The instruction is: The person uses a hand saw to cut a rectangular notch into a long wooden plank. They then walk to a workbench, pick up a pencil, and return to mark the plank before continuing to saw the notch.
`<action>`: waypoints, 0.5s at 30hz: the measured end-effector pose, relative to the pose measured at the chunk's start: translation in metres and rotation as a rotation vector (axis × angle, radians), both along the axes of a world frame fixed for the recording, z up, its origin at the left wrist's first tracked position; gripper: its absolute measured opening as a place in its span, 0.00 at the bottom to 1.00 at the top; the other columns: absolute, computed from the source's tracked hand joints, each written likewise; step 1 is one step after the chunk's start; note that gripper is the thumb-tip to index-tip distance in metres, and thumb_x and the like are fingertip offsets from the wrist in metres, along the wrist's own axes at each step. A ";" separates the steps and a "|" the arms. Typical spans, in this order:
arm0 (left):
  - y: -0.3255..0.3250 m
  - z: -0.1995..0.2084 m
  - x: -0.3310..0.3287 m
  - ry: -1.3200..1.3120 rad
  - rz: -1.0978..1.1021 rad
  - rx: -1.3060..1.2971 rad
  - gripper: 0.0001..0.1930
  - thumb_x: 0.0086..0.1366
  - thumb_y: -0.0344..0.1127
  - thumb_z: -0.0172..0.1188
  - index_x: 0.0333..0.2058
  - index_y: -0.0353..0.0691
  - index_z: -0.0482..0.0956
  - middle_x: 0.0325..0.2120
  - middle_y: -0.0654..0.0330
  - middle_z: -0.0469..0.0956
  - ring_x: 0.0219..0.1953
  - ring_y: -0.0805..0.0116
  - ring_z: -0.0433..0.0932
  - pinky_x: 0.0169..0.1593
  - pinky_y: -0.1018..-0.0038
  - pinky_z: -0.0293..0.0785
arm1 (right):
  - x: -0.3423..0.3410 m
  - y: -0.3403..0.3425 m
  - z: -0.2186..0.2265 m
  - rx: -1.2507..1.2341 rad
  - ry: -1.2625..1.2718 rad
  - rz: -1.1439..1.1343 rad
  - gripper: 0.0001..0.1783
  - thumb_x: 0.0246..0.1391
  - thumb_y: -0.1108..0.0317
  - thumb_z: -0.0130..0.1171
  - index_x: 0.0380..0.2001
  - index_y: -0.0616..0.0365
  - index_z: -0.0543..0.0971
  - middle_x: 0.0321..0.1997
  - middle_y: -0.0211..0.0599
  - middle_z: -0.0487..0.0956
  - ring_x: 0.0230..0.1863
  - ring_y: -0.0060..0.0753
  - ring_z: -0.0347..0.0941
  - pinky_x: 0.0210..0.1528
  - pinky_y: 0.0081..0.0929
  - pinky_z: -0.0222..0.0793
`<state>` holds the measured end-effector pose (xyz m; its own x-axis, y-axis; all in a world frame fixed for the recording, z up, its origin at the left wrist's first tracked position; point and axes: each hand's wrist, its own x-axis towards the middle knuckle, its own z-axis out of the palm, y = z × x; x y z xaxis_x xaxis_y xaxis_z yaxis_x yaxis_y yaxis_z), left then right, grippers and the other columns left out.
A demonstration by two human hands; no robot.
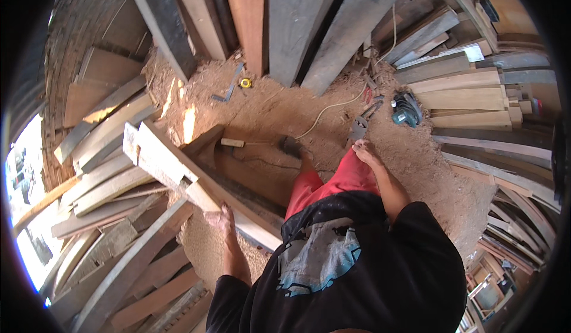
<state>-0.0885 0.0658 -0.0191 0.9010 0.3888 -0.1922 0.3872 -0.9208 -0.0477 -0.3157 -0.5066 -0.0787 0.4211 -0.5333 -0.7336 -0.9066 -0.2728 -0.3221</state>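
My left hand (221, 219) is closed on the near end of a short wooden block (203, 195). This block lies along a long, pale wooden beam (169, 154), which slants from the upper left down to my lap. At my right knee, over the red shorts (351, 175), is my right hand (367, 153) with its fingers curled together. Whether anything is in those fingers is too small to tell. Just beyond it is a grey, flat shape (358, 128) that I cannot make out clearly.
Sawdust covers the floor (256, 113). A blue-green power tool (406, 110) lies at the right, with a pale cord (321, 118) nearby. A yellow tape measure (245, 83) sits beside a metal square (229, 86). Stacked boards (464, 99) and thick timbers (303, 24) stand around.
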 end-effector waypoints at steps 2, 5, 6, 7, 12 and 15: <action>-0.016 0.014 0.007 0.012 0.053 -0.102 0.51 0.55 0.61 0.71 0.58 0.21 0.60 0.48 0.34 0.74 0.49 0.38 0.79 0.53 0.50 0.77 | 0.003 -0.028 -0.001 0.006 0.004 -0.029 0.23 0.61 0.54 0.61 0.51 0.61 0.81 0.53 0.50 0.82 0.56 0.50 0.78 0.59 0.40 0.73; -0.027 0.025 0.012 0.025 0.174 -0.114 0.48 0.56 0.59 0.70 0.60 0.27 0.59 0.50 0.34 0.73 0.51 0.35 0.76 0.55 0.49 0.76 | 0.004 -0.071 -0.020 -0.017 0.026 0.020 0.23 0.62 0.55 0.60 0.52 0.61 0.80 0.53 0.50 0.82 0.57 0.50 0.78 0.59 0.40 0.73; -0.048 0.040 0.015 0.034 0.255 -0.099 0.47 0.57 0.59 0.70 0.59 0.27 0.60 0.50 0.33 0.74 0.53 0.35 0.76 0.56 0.49 0.75 | 0.007 -0.084 -0.034 -0.028 0.035 0.054 0.22 0.62 0.55 0.60 0.52 0.61 0.80 0.53 0.50 0.82 0.56 0.50 0.78 0.59 0.39 0.74; -0.044 0.036 0.009 -0.025 0.183 -0.104 0.43 0.59 0.57 0.69 0.57 0.27 0.62 0.48 0.34 0.74 0.51 0.38 0.76 0.54 0.49 0.75 | 0.009 -0.098 -0.048 -0.074 0.025 0.213 0.21 0.62 0.56 0.60 0.51 0.61 0.81 0.53 0.49 0.82 0.56 0.49 0.78 0.58 0.39 0.74; -0.022 0.029 0.027 -0.035 0.041 -0.184 0.41 0.63 0.53 0.65 0.59 0.21 0.61 0.48 0.35 0.73 0.48 0.44 0.76 0.52 0.53 0.72 | -0.023 -0.174 -0.214 -0.184 -0.013 0.415 0.21 0.63 0.60 0.57 0.53 0.62 0.79 0.54 0.49 0.80 0.56 0.47 0.77 0.56 0.37 0.74; 0.000 0.010 0.006 -0.177 0.085 -0.091 0.44 0.64 0.57 0.63 0.63 0.25 0.58 0.51 0.34 0.72 0.49 0.45 0.75 0.54 0.52 0.70 | 0.015 -0.214 -0.235 -0.156 -0.078 0.303 0.36 0.63 0.59 0.57 0.68 0.68 0.62 0.59 0.55 0.78 0.56 0.48 0.77 0.59 0.36 0.74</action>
